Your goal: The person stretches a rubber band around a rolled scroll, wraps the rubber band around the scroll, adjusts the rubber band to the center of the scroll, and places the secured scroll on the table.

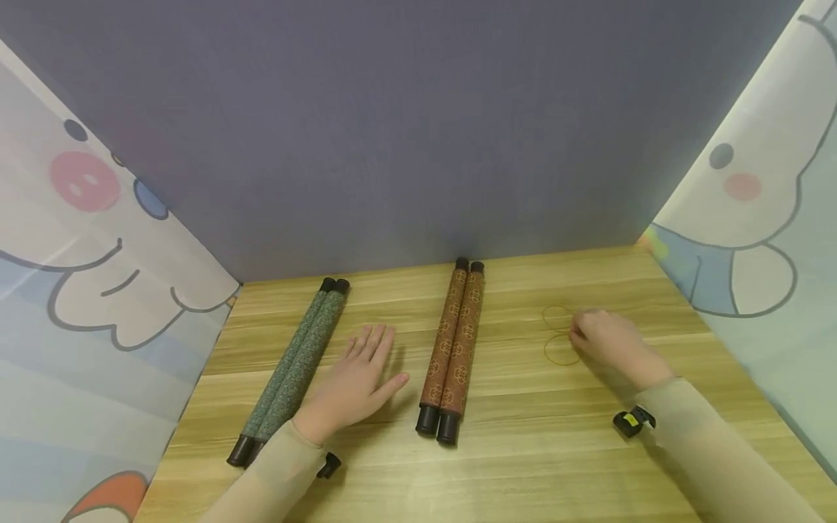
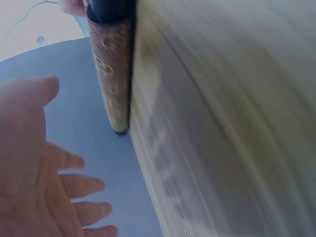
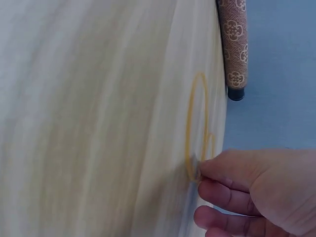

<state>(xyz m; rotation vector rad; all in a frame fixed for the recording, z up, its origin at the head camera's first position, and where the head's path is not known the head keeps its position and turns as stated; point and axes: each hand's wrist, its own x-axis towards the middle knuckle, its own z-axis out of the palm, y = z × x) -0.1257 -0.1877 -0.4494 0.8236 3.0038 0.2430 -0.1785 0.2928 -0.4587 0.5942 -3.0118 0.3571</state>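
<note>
My left hand (image 1: 349, 385), fingers straight and thumb spread, is palm down between two pairs of rolls. To its left lies the green speckled pair of rolls (image 1: 304, 356) with black end caps, its near end partly hidden by my sleeve. To its right lies the brown pair of rolls (image 1: 451, 349), patterned with pale flowers and also black-capped. Farther right, my right hand (image 1: 608, 340) pinches a thin yellow rubber band (image 3: 188, 133) between thumb and index finger. A second band loop (image 3: 212, 143) shows just beyond, partly behind the thumb.
The wood-grain table (image 1: 523, 465) ends at a grey-blue panel (image 1: 418, 145) at the back. Cartoon-printed sheets (image 1: 85, 254) rise on the left and right. Each wrist wears a small black camera mount (image 1: 631, 421).
</note>
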